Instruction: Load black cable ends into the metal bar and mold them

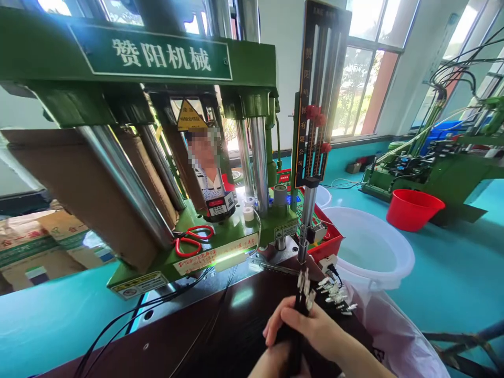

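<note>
The right hand clamps black cables — bundling, apparently; left hand below (grip unclear). Next likely needs steadiness.

Smooth, glossy metal column

Left hand, black cable bundle cut off by bottom edge.
</note>
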The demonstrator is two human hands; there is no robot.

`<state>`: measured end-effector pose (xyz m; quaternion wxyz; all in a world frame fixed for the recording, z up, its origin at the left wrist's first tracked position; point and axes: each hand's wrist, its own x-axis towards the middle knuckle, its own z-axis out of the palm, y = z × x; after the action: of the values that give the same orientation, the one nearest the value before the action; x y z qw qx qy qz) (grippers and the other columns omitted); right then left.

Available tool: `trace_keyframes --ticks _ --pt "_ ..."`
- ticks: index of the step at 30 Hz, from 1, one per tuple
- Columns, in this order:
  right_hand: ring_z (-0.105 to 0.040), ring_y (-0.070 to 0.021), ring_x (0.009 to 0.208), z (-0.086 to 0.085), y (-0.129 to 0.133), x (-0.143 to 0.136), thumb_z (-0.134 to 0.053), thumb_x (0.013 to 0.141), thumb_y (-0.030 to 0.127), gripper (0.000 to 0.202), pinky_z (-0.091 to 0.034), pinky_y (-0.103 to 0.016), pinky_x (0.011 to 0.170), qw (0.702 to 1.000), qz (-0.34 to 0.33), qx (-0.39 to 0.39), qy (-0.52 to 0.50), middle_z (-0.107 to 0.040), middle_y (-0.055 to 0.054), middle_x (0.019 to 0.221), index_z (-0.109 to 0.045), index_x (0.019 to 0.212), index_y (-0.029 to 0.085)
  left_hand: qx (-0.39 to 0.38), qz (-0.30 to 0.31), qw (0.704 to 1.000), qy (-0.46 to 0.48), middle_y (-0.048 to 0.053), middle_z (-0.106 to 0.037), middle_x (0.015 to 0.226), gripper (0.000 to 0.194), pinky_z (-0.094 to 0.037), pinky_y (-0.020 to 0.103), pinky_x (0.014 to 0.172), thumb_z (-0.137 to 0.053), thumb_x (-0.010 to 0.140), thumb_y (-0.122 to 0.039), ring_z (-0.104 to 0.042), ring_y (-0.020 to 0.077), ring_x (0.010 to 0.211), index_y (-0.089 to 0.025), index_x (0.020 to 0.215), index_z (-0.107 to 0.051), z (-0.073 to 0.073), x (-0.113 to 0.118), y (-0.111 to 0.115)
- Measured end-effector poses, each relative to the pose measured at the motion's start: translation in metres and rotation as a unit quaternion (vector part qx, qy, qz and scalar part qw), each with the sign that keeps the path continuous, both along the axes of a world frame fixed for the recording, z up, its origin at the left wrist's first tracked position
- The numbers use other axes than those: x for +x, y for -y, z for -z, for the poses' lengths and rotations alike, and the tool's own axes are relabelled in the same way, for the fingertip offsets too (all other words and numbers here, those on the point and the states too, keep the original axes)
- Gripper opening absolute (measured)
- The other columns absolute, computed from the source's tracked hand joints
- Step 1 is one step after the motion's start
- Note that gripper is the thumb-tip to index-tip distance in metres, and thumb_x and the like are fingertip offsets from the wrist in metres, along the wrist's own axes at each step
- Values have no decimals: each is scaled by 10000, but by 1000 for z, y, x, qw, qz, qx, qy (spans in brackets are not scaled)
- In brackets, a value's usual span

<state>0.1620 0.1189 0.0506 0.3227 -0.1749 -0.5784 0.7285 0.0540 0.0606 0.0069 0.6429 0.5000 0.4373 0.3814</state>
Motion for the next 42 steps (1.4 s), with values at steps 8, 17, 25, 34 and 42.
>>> trace_keyframes --ticks 8,17,25,34,42 --pt "-555 -236 965 -32 -26 31 -626 755 352 365 -367 -375 901 988 135 -15 -72 -657 -76 958 -585 1088 207 136 -136 961 -199 -24 -478 561 210 -274 228 468 -477 762 -393 -393 99 487 -187 755 -517 -34 28 -28" --pt "-588 -170 721 -36 -44 38 -436 875 369 318 -457 -261 639 989 142 -46 -11 -669 -72 825 -663 870 147 40 -94 993 -62 -41 -469 424 477 -244 186 333 -300 796 -586 -361 63 300 -152 748 -492 -48 24 -43" --pt "-597 -228 940 -35 -56 48 -510 841 384 344 -436 -393 866 998 51 13 24 -648 -97 1045 -585 1118 195 -111 9 986 122 -121 -333 347 430 -113 170 273 -529 658 -609 -175 15 240 -193 695 -425 -45 27 -36" --pt "-522 -228 1069 -47 -54 33 -429 869 412 398 -399 -354 930 927 -77 215 297 -596 -73 1158 -579 1150 173 -132 -61 971 187 -41 -474 385 559 -263 192 290 -500 588 -690 -378 70 255 -154 741 -463 -24 47 -31" --pt "-502 -202 1102 -19 -54 31 -357 898 348 387 -387 -326 940 927 -75 235 283 -560 -68 1211 -516 1214 189 -151 -138 957 205 -84 -417 373 575 -208 187 247 -538 531 -715 -334 60 228 -182 715 -426 -14 56 -38"
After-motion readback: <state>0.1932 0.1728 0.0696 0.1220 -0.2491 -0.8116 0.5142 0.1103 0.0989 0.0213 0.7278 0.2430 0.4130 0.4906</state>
